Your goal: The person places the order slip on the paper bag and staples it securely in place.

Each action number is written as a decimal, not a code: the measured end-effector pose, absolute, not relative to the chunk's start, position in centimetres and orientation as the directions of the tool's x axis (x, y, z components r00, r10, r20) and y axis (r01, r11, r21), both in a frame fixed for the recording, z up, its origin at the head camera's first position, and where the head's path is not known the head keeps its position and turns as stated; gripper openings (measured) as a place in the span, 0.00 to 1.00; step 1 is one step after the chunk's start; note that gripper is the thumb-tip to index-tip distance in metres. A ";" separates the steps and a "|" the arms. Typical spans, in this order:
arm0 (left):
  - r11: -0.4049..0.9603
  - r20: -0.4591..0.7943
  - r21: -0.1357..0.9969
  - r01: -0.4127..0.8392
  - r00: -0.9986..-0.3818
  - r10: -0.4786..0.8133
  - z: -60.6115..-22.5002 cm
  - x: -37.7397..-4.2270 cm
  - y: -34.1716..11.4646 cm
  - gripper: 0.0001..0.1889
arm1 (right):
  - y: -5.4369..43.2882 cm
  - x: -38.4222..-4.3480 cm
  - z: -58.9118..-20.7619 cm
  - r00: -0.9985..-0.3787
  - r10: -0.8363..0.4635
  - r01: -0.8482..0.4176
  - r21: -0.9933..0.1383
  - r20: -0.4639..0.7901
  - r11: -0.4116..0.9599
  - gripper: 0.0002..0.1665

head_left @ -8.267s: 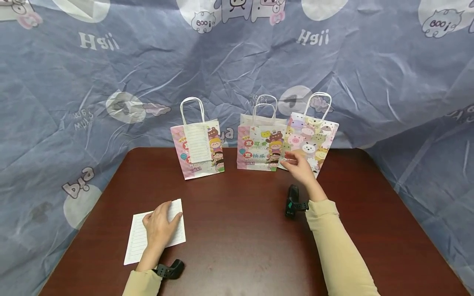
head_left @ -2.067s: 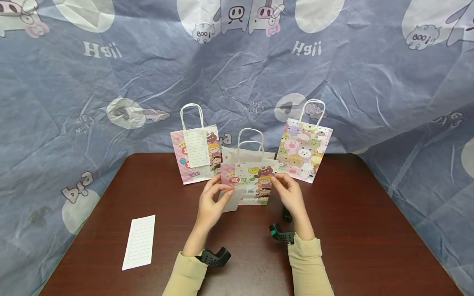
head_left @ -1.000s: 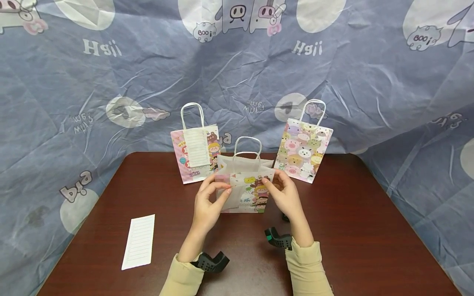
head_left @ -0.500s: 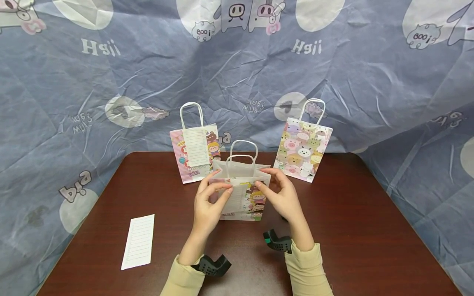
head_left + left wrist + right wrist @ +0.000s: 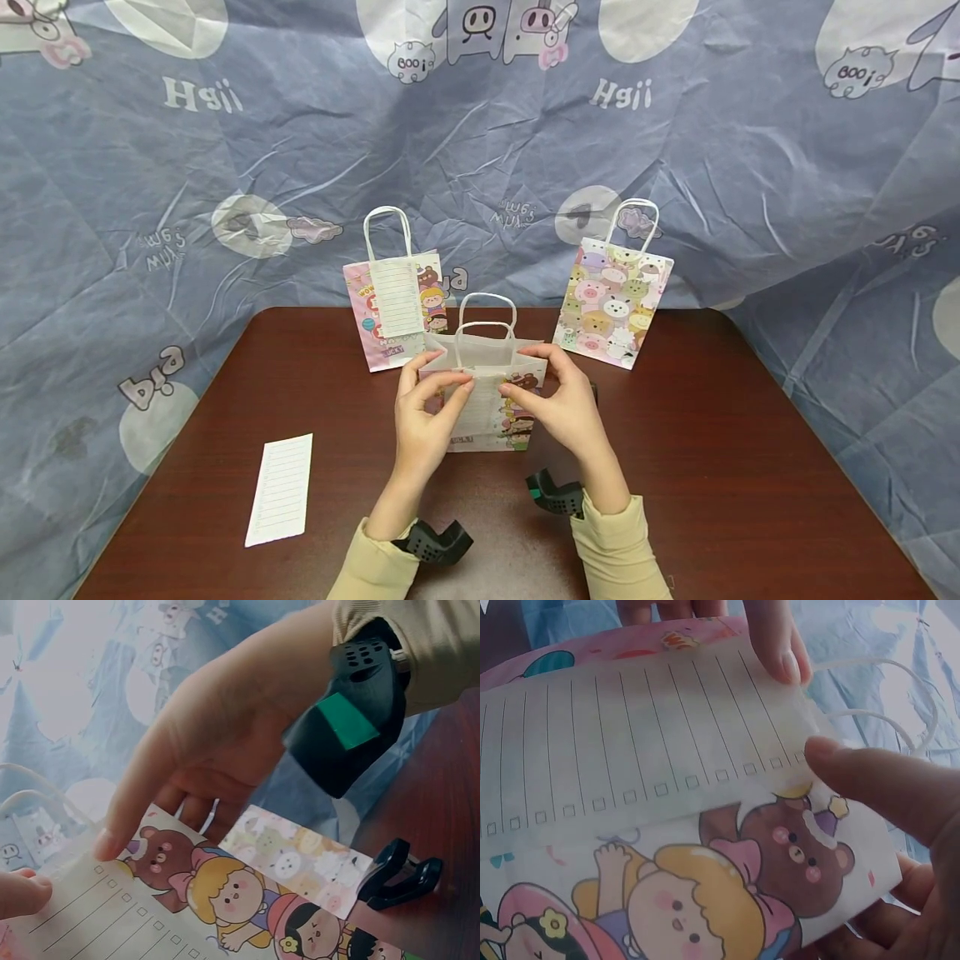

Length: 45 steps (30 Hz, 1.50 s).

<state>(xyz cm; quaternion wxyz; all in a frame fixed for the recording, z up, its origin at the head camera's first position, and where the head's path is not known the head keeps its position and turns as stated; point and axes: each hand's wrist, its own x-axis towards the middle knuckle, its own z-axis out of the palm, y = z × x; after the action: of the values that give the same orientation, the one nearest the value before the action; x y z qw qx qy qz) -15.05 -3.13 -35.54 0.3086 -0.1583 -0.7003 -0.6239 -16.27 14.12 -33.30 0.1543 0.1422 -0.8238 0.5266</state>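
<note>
A pink-and-white cartoon paper bag (image 5: 517, 417) stands upright in front of me, its mouth spread open and its white rope handles up. Against its front lies a lined paper slip (image 5: 630, 742) with a column of small boxes, its top close to the bag's rim. My left hand (image 5: 423, 417) pinches the slip's upper left corner between thumb and index finger. With my right hand (image 5: 566, 408) I hold the bag's right side, thumb on the front at the slip's upper right corner, the other fingers behind the panel, as the right wrist view shows.
Back left stands a matching bag (image 5: 360, 317) with a lined slip (image 5: 397, 300) on its front. An animal-print bag (image 5: 615, 304) leans at back right. Another lined slip (image 5: 280, 490) lies at left on the brown table (image 5: 750, 467). A black stapler-like tool (image 5: 397, 877) sits beyond my right hand.
The bag has come from the back of the table toward me and tilted its mouth into view. The slip has moved up and straightened against its front. My right thumb has slid inward to the slip.
</note>
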 end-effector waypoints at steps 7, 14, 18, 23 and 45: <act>0.228 0.679 0.733 0.640 -0.710 -0.187 -36.1 -15.2 -2.6 0.05 | 14.4 -17.7 -35.9 -0.899 0.000 -0.390 -0.800 0.439 0.455 0.23; 0.318 0.724 0.686 0.655 -0.657 -0.208 -39.0 -17.0 -2.9 0.04 | 14.1 -17.6 -36.0 -0.898 0.029 -0.383 -0.812 0.439 0.441 0.19; 0.385 0.745 0.662 0.643 -0.624 -0.236 -39.3 -17.2 -3.0 0.10 | 14.1 -17.6 -36.1 -0.892 0.032 -0.387 -0.798 0.451 0.462 0.17; 0.381 0.733 0.678 0.628 -0.611 -0.297 -39.4 -17.1 -3.0 0.22 | 14.1 -17.7 -36.2 -0.887 0.034 -0.394 -0.792 0.461 0.465 0.16; 0.279 0.646 0.763 0.583 -0.701 -0.303 -39.3 -17.4 -3.9 0.41 | 14.2 -17.7 -35.9 -0.848 0.061 -0.409 -0.723 0.526 0.557 0.25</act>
<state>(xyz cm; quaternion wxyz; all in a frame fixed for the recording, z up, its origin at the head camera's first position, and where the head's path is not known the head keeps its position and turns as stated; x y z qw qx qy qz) -17.42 -3.86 -39.25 0.3741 -0.0988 -0.7069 -0.5921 -17.72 14.15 -35.93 0.2555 0.1031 -0.8444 0.4595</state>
